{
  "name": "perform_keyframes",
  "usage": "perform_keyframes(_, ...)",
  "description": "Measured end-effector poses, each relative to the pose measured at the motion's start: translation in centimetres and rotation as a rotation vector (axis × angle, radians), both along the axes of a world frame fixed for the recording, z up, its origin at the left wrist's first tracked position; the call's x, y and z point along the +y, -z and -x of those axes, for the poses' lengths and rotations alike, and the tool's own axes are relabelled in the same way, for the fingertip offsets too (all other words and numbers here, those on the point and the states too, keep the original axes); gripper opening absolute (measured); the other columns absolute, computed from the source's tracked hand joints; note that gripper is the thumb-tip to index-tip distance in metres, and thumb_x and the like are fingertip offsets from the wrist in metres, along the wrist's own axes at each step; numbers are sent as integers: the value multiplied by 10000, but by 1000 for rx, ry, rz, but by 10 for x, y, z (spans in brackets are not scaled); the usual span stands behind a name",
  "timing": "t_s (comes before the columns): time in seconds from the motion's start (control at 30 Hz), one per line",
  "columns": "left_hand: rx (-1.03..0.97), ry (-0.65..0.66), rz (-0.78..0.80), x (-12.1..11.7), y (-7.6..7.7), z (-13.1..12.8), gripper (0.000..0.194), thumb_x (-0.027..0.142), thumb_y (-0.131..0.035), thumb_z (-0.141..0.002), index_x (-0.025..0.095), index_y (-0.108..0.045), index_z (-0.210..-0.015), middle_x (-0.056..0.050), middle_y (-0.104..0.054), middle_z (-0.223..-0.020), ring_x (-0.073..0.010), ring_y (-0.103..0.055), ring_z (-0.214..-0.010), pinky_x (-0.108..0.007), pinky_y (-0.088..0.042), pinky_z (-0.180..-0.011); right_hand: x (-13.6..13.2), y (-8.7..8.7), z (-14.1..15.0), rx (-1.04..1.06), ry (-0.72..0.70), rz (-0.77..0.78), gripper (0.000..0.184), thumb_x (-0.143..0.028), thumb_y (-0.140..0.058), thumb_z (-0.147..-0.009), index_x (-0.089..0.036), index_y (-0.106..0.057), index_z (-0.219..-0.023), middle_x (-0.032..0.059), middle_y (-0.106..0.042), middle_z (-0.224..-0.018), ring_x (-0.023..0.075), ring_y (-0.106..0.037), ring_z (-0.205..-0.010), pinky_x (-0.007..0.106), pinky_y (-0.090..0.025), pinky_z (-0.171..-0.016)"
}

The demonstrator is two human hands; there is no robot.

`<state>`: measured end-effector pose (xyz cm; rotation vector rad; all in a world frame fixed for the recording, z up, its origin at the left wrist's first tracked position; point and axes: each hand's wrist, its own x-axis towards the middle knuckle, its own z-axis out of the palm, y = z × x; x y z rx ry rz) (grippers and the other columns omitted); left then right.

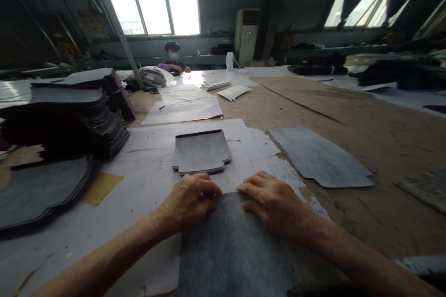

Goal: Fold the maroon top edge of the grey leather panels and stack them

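Note:
A dark grey sheet of stiff material [233, 250] lies on the white paper right in front of me. My left hand [190, 199] rests on its far left corner with fingers curled and pinched on the edge. My right hand [268, 199] lies on the far right corner, fingers bent down onto the sheet. The fingertips of both hands nearly meet at the sheet's far edge. Just beyond them sits a small stack of cut grey pieces [201, 151] with notched corners.
A tall pile of dark cut pieces [69, 116] stands at the left, with larger grey sheets [38, 192] below it. Another grey sheet [318, 158] lies on the brown table at the right. A person [172, 58] sits at the far end, near white papers [184, 102].

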<state>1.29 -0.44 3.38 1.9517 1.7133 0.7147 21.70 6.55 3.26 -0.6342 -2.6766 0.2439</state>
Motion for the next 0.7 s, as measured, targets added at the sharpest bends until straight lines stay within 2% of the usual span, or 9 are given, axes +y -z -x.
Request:
perform_keyframes(0.1,50,81,-147,-2,6,3,215,83,-612,-673,224,-697,-811,-7,-628,-799,-162,-564,-779,-347,-419,-781,4,5,-1,1,-24,-70,200,-65,-640,-716,-144,-645,-900,53,-595,-810,182,-496,-770,307,-412,-686)
perform_keyframes(0.17,109,175,-301,-4,9,5,206,84,-568,-731,219,-688,-832,-14,-616,-773,-156,-556,-749,-358,-410,-759,4,8,-2,42,-59,-127,154,-58,-583,-756,-147,-644,-867,49,-583,-777,175,-485,-745,308,-388,-669)
perform_keyframes(0.27,175,296,-492,-7,13,7,262,53,-450,-794,189,-658,-877,-30,-583,-744,-143,-511,-694,-318,-404,-672,5,12,-7,107,-161,-209,206,-60,-453,-831,-144,-638,-865,51,-570,-746,173,-468,-731,326,-370,-673)
perform_keyframes(0.33,216,341,-563,-9,15,7,281,30,-409,-797,162,-638,-895,-43,-566,-748,-145,-479,-684,-307,-396,-646,5,12,-11,126,-218,-252,254,-59,-391,-859,-131,-633,-891,59,-566,-752,174,-459,-734,334,-371,-680)
perform_keyframes(0.4,258,372,-568,-10,16,7,279,22,-392,-797,134,-621,-910,-58,-553,-767,-153,-458,-699,-309,-397,-647,5,12,-14,118,-247,-268,271,-67,-360,-881,-114,-624,-918,70,-564,-773,174,-455,-743,332,-380,-682)
perform_keyframes(0.53,320,418,-482,-13,15,6,276,31,-368,-818,100,-598,-955,-70,-536,-785,-170,-439,-732,-334,-408,-674,5,13,-16,74,-278,-266,262,-86,-351,-904,-97,-607,-958,81,-562,-820,181,-457,-788,343,-395,-715)
perform_keyframes(0.7,294,422,-444,-14,15,7,274,21,-366,-819,115,-584,-956,-66,-532,-814,-167,-442,-743,-333,-413,-685,6,13,-16,57,-263,-231,251,-80,-351,-902,-104,-595,-960,84,-560,-871,176,-463,-806,345,-400,-737)
